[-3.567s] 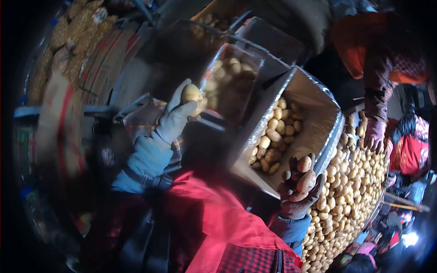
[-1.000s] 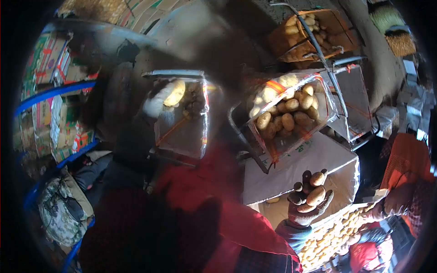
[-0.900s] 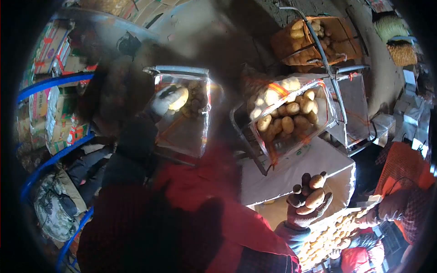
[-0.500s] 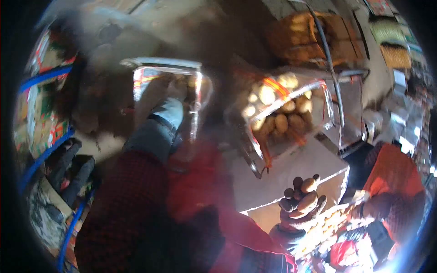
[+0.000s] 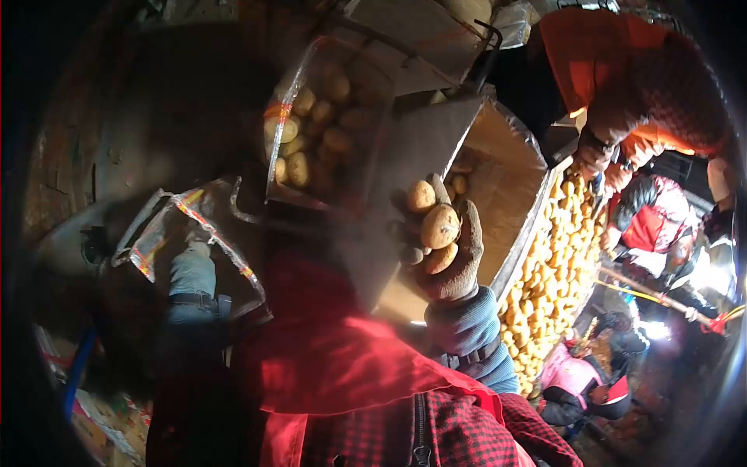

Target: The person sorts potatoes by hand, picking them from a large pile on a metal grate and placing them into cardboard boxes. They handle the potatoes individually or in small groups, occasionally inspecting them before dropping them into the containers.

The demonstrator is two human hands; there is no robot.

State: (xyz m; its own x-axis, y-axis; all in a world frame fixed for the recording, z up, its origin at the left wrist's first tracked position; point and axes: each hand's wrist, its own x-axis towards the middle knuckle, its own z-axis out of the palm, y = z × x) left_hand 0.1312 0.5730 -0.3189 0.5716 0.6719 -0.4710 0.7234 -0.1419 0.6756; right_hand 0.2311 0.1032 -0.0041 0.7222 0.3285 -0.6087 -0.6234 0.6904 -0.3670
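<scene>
My right hand, in a dirty glove with a blue-grey cuff, is palm up and holds several potatoes. It is over the edge of an open cardboard box with a few potatoes inside. My left hand, at the left, reaches into a container with a shiny taped rim; its fingers are dark and blurred, and whether they hold anything is hidden. Between and above the hands, another taped container holds several potatoes.
A long heap of potatoes lies right of the cardboard box. A person in orange and dark clothing leans over its far end. More people are along its right side, near a pole with yellow cord. A blue bar stands lower left.
The view has turned, so the containers and people appear in different places. My right hand, still holding potatoes, now shows nearer the middle; my left hand shows lower and further left.
</scene>
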